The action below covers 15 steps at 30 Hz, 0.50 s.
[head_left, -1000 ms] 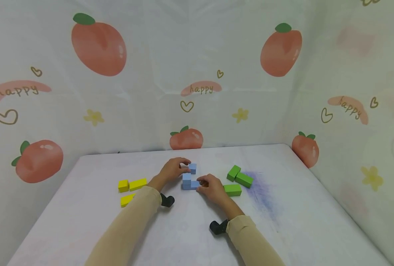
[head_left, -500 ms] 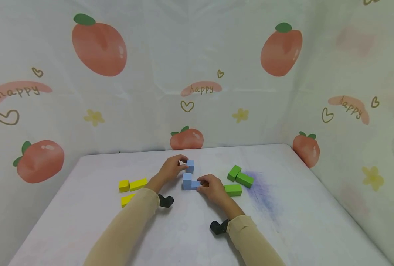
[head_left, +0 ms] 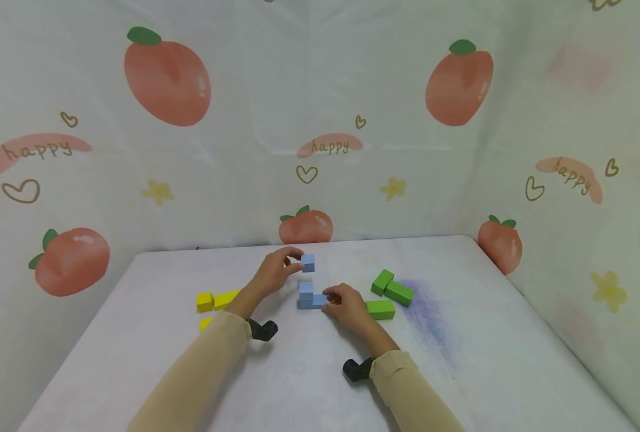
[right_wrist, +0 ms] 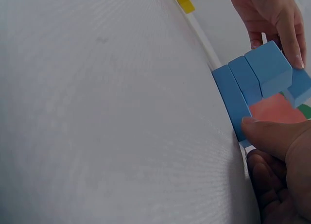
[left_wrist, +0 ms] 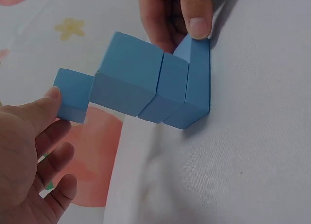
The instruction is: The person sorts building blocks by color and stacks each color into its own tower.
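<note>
Between its thumb and fingers, my left hand pinches a small light-blue block, raised behind and above a blue stack. That stack has a long flat block lying on the table, a thinner middle block on one end of it, and a larger cube-like block on top. The held block appears apart from the stack, though views overlap them. My right hand grips the free end of the bottom block, its thumb pressed against it.
Right of the stack lie several green blocks, one close beside my right hand. Yellow blocks lie at the left, partly hidden by my left arm. A patterned cloth hangs behind the white table.
My left hand has lifted the small blue block up and slightly left, away from the back of the stack. The right hand and the stack stay in place.
</note>
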### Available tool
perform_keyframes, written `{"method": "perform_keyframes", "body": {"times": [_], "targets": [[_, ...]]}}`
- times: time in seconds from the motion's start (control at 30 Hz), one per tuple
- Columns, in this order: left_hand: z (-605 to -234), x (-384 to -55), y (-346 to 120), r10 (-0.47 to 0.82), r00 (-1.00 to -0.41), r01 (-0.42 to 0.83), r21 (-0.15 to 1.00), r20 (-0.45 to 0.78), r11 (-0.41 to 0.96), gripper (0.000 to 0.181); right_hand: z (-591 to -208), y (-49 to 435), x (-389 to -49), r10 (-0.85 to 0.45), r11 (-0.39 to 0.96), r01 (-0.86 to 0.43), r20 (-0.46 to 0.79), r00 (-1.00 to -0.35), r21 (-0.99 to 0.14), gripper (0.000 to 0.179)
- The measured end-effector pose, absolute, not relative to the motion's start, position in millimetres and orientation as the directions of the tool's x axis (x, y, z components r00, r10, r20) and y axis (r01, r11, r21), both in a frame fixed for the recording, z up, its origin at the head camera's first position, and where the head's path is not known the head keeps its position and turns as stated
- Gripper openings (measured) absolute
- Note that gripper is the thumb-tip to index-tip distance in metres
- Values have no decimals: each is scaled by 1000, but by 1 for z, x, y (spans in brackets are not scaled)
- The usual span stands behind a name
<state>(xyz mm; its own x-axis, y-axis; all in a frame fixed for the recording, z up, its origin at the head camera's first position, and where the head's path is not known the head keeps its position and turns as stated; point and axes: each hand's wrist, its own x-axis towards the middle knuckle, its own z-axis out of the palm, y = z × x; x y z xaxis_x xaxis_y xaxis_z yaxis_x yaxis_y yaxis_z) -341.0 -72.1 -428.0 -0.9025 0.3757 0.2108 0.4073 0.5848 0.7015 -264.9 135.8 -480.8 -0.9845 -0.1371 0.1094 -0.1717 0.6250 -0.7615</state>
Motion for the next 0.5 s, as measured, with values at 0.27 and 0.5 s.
{"method": "perform_keyframes", "body": {"times": [0.27,0.5], "targets": [[-425,-328,-78,374,-905,395,722,201,569,35,-480,136,-265,-141,624,-181,119,-983,-760,27],[-423,-314,-81,383,-902,399,730,202,555,36,-481,137,-265,-151,623,-194,127,-980,-757,27]]}}
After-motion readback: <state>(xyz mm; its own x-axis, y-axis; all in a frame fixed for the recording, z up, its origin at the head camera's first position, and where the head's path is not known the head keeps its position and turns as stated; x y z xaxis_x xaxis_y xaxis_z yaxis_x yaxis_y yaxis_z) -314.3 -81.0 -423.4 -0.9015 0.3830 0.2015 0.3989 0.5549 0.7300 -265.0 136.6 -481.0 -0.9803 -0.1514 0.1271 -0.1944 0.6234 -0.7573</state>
